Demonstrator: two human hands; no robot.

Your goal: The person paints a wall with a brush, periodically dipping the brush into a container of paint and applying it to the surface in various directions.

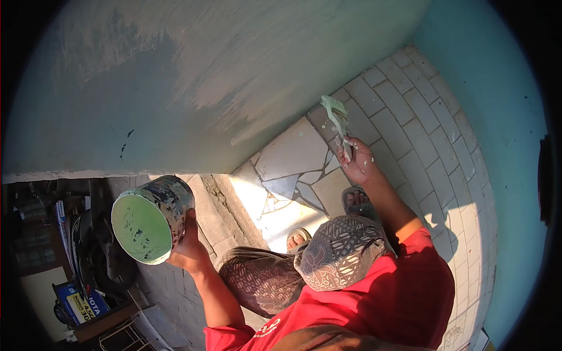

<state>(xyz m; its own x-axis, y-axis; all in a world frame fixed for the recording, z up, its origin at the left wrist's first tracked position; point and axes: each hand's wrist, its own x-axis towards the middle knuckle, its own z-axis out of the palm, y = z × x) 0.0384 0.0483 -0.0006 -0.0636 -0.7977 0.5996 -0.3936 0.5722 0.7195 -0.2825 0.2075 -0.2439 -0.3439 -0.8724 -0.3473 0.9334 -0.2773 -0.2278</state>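
My left hand point(190, 248) grips a round paint can point(175, 196) from its right side. The can is tipped toward the camera, its inside coated in pale green paint and its outside covered with splatters. Out to the right, my right hand point(357, 162) has its fingers around the handle of a paintbrush point(336, 111). Light green paint covers the bristles, which point up and away from me, and white paint spots my fingers. Just beyond the brush stands a wall point(193, 76) with patchy, streaky pale paint over a grey-green surface.
A teal wall point(489, 117) rises on the right. Underfoot is a tiled floor point(404, 123) with a sunlit patch of broken tile point(293, 152). At lower left, a motorcycle point(99, 251) stands near a blue printed box point(82, 301) and a wire rack point(123, 336).
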